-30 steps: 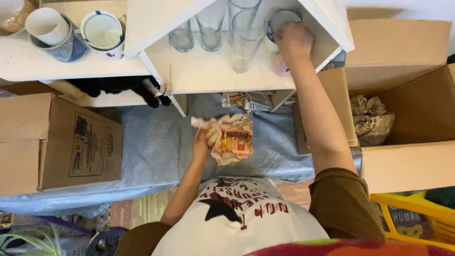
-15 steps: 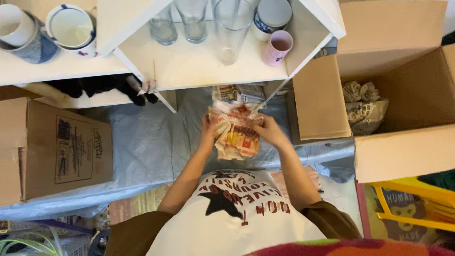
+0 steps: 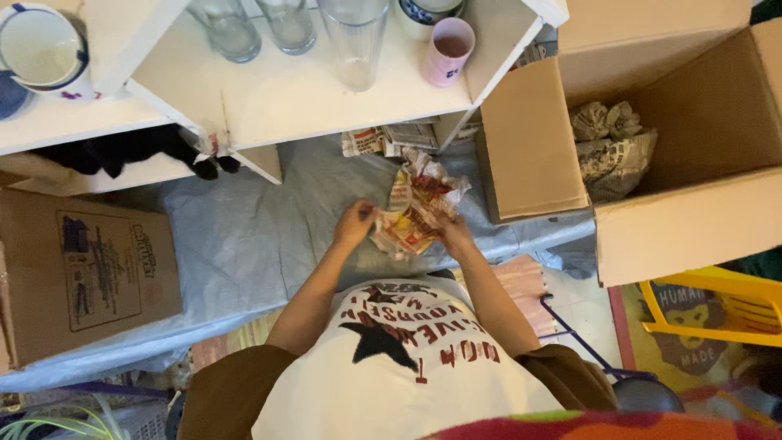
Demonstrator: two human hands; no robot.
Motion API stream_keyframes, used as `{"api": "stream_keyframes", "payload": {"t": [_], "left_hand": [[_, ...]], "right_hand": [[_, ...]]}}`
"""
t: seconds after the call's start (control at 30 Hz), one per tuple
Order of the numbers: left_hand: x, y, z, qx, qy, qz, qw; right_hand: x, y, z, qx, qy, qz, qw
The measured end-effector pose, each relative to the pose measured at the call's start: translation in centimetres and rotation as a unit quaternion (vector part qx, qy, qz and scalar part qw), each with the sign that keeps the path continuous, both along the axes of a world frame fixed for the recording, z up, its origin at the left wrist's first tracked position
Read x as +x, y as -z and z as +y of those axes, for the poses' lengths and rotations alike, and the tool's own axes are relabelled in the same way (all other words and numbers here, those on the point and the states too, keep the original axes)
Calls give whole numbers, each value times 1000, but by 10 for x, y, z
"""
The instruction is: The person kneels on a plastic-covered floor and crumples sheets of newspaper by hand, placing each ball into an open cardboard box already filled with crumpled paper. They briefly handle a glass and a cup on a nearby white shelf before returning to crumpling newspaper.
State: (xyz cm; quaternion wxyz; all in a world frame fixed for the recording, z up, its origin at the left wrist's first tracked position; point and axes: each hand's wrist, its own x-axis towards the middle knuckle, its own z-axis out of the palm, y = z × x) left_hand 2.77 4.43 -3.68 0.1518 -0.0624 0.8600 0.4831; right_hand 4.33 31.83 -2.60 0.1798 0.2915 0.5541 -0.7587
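Head view, looking straight down: a crumpled sheet of printed paper point(image 3: 419, 213), red and yellow in places, is held between both hands just in front of the chest and above the pale blue sheet point(image 3: 244, 236) spread on the floor. The left hand point(image 3: 356, 222) is closed on the paper's left edge and the right hand point(image 3: 456, 236) on its lower right edge, so that the bundle is kept taut between them, as if being pulled open or gathered. Whether anything is wrapped inside cannot be told. Just beyond the paper a white shelf point(image 3: 301, 90) carries several clear glasses point(image 3: 353, 41) and a pink cup point(image 3: 448, 50), set upright and well back from the edge. More printed paper point(image 3: 391, 140) lies under the shelf. An open cardboard box point(image 3: 692, 138) is placed close at the right, within reach, with crumpled newspaper bundles point(image 3: 611, 151) in it. A closed cardboard box point(image 3: 85, 269) lies at the left, and white mugs point(image 3: 45, 53) sit on a further shelf section.
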Motion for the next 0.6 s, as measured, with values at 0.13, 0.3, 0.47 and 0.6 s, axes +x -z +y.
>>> {"api": "stream_keyframes", "payload": {"t": [0.13,0.3,0.47,0.6], "left_hand": [[11,0,18,-43,10,70,997],[6,8,-14,93,-185,30,978],[16,14,-24,292,-240,-97,921],[36,14,-22,-157,-92,34,983]], "right_hand": [[9,3,-7,19,31,5,999],[24,14,9,239,34,142,960],[39,18,23,617,-43,320,718],[41,0,16,590,-376,313,642]]}}
